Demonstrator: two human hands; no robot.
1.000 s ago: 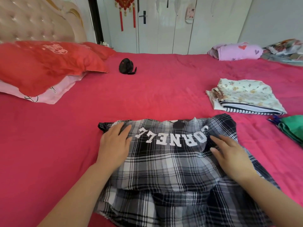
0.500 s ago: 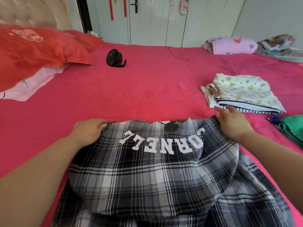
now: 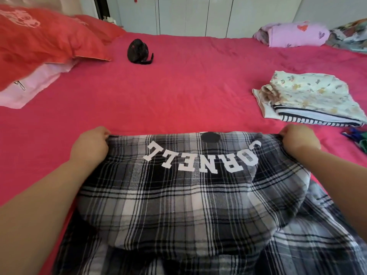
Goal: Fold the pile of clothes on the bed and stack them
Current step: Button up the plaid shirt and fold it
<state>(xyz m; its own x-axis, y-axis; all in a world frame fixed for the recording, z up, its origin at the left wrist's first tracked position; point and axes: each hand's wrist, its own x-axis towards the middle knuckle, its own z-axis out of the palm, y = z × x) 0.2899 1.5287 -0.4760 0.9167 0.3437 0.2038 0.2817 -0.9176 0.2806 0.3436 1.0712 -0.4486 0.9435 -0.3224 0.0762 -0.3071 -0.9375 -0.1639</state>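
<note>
A black-and-white plaid garment (image 3: 178, 205) with white "CORNELL" lettering lies spread on the red bed (image 3: 178, 92) in front of me. My left hand (image 3: 90, 146) grips its far left corner with curled fingers. My right hand (image 3: 299, 141) grips the far right corner the same way. The far edge is stretched between both hands. To the right sits a stack of folded clothes (image 3: 309, 100), a floral piece on top of a striped one.
Red pillows (image 3: 45, 42) over a pink one lie at the far left. A small black fan (image 3: 139, 51) sits on the bed beyond the garment. A purple bundle (image 3: 294, 34) and patterned cloth lie at the far right. A green garment's edge (image 3: 357, 137) shows at right.
Both hands moved outward from lying flat on the plaid garment to its far corners and closed on them. The far edge is now pulled taut between them.
</note>
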